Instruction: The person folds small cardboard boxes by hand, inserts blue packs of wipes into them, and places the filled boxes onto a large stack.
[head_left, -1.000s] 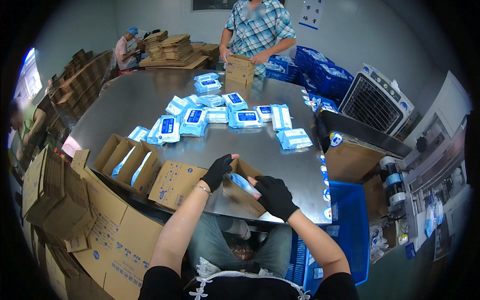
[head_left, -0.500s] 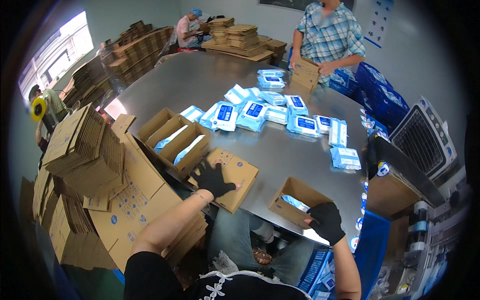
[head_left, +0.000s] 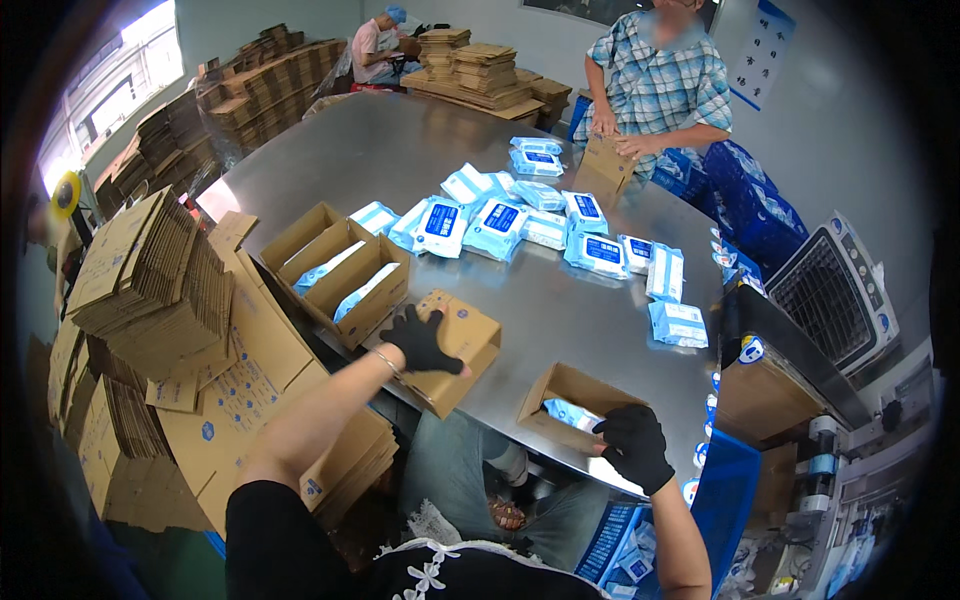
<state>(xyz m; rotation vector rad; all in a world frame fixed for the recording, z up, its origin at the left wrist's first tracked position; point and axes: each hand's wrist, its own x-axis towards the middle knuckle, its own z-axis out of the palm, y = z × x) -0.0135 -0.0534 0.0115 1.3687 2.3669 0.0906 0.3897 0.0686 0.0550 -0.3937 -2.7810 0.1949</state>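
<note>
My left hand (head_left: 425, 343), in a black glove with bare fingertips, lies spread over a brown cardboard box (head_left: 478, 338) at the near table edge. Its thumb reaches toward the box's near right side. To the right, an open-topped cardboard box (head_left: 545, 392) holds a blue-and-white pack of wipes (head_left: 572, 413). My gloved right hand (head_left: 638, 447) is closed at that box's near right corner, its fingertips partly hidden. Left of my left hand stand several open boxes (head_left: 372, 318) side by side, two showing packs of wipes inside.
Loose packs of wipes (head_left: 495, 228) cover the table's middle (head_left: 350, 150). Folded cardboard stacks (head_left: 155, 290) rise on the left. Across the table a person in a checked shirt (head_left: 660, 85) handles a box (head_left: 603, 170). A blue bin (head_left: 728, 490) and an air cooler (head_left: 835, 290) stand right.
The box under my left hand was flatter and now stands fuller, its side showing. My right hand's fingers have curled more at its box. The person opposite has brought both hands onto their box's top.
</note>
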